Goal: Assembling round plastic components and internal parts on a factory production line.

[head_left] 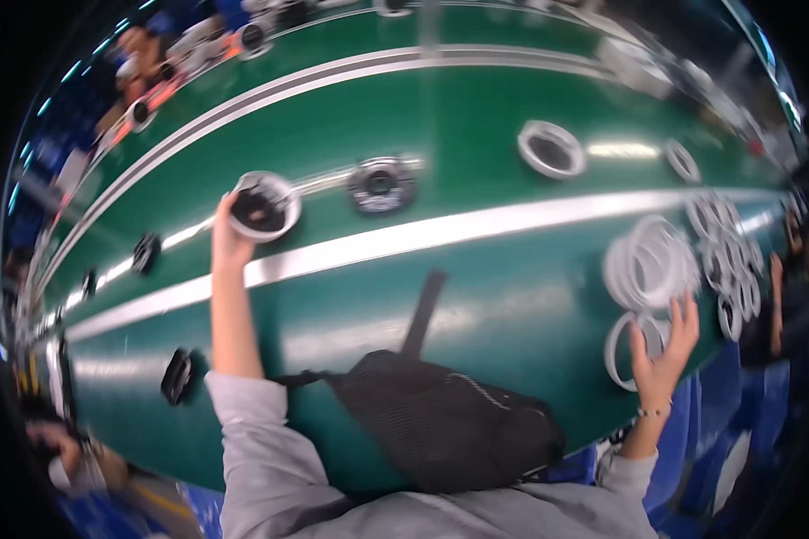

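My left hand reaches far forward and grips a round part with a white rim and black centre on the green conveyor belt. My right hand is spread open over a white plastic ring lying on the green bench edge, its fingers touching or just above it. A stack of white rings lies just beyond that hand. A black mesh bag with a strap rests on the bench in front of me.
More round parts ride the belt: a grey-black one and a white ring. Several white rings pile at the right. Small black pieces sit at the left. Other people work at the far left and right.
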Motion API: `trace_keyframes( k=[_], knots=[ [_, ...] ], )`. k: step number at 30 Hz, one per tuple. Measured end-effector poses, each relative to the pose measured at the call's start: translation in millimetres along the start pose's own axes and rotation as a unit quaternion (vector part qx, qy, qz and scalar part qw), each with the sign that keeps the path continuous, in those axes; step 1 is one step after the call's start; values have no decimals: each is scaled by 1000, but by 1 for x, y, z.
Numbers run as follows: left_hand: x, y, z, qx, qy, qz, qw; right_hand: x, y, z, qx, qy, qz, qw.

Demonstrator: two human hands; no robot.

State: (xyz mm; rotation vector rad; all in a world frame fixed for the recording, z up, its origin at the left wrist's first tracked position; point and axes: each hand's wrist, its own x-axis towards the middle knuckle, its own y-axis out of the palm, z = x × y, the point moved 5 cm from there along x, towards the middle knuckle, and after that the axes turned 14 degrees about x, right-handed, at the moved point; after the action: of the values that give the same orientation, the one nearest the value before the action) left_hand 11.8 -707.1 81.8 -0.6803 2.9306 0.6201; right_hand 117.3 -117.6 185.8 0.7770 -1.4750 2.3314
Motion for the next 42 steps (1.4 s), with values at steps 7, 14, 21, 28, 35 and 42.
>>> trace_keyframes(
  k=[7, 14, 21, 28, 35, 42],
  knots=[
    [-3, 27, -38, 645, 423, -272, 576, -30, -25, -40, -21, 115, -108, 987],
    [18, 146, 17, 690, 383, 55, 612, -41, -41, -58, -73, 191, -71, 976],
    [54, 155, 55, 731, 214, 92, 642, -64, -34, -87, -21, 308, -90, 947],
    [8, 139, 40, 497, 39, 174, 849, -66, -44, -88, -7, 328, -107, 939],
    [-56, 130, 13, 299, 101, 213, 925, -15, -42, 44, 92, 111, -195, 970],
    [-108, 111, -3, 134, 153, 246, 948, 6, 118, 119, 261, -28, 92, 960]
  ],
)
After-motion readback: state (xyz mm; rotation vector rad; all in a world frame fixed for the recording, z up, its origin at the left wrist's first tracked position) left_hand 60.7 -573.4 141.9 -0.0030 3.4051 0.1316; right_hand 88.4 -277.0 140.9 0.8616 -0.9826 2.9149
